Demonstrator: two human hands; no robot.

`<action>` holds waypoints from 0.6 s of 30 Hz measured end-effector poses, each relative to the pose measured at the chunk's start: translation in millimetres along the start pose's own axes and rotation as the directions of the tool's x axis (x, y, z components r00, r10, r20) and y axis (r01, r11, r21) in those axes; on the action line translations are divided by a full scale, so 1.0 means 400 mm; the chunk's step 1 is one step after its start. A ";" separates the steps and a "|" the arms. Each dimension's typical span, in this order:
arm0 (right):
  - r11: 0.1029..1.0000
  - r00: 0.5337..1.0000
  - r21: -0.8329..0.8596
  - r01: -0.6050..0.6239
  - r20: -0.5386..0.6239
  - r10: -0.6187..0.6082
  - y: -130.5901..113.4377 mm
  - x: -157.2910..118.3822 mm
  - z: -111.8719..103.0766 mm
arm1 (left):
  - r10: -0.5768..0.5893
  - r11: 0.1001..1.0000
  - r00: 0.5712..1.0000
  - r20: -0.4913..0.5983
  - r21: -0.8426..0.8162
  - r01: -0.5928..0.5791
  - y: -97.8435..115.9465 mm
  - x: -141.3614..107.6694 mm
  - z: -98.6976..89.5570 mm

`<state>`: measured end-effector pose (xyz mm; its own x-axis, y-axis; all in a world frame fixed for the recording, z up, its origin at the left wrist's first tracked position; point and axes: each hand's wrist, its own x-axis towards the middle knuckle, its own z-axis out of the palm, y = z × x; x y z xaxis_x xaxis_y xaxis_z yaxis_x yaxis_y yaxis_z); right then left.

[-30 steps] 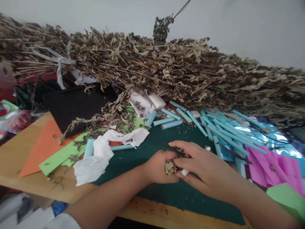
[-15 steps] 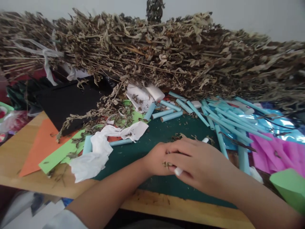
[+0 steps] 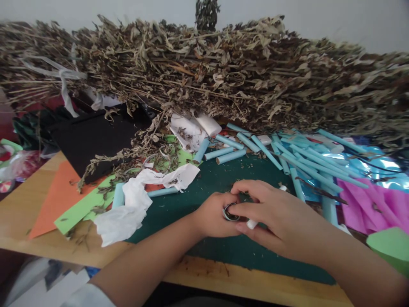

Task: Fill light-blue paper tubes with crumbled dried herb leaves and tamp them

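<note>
My left hand is wrapped round a rolled paper tube, whose round open end faces up with dark dried leaf bits inside. Most of that tube is hidden in the fist. Over it, my right hand reaches in from the right, its index fingertip at the tube's mouth. A slim white stick lies under the right hand's fingers, held there, with its other end showing beyond the knuckles. Both hands are above a dark green mat sprinkled with leaf crumbs.
Bundled dried leafy stalks fill the back. Several light blue paper tubes lie behind and right of the hands. Crumpled white tissue, green paper, orange paper and a black sheet are left; pink paper is right.
My right hand has shifted slightly right and its fingers have spread, uncovering the tube's open end in my left fist. The white stick has moved right with it.
</note>
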<state>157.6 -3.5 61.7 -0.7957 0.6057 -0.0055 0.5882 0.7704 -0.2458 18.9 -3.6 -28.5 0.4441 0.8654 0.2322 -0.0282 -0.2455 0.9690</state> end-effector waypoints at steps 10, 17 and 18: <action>0.988 0.990 0.136 -0.079 -0.104 0.093 0.024 -0.028 -0.031 | -0.102 0.992 0.995 -0.013 0.076 0.103 0.015 0.002 0.006; 0.982 0.995 0.186 -0.044 -0.075 0.059 0.022 -0.022 0.009 | -0.095 0.993 0.995 -0.003 0.066 0.095 0.009 0.000 0.003; 0.983 0.996 0.181 -0.013 -0.081 0.029 0.020 -0.021 0.010 | -0.088 0.994 0.996 0.001 0.057 0.088 0.009 0.000 0.002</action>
<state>168.5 -3.2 55.9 -0.7641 0.6417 0.0662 0.5630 0.7135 -0.4171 19.6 -5.0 -25.2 0.4461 0.8831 0.1454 0.0620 -0.1925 0.9793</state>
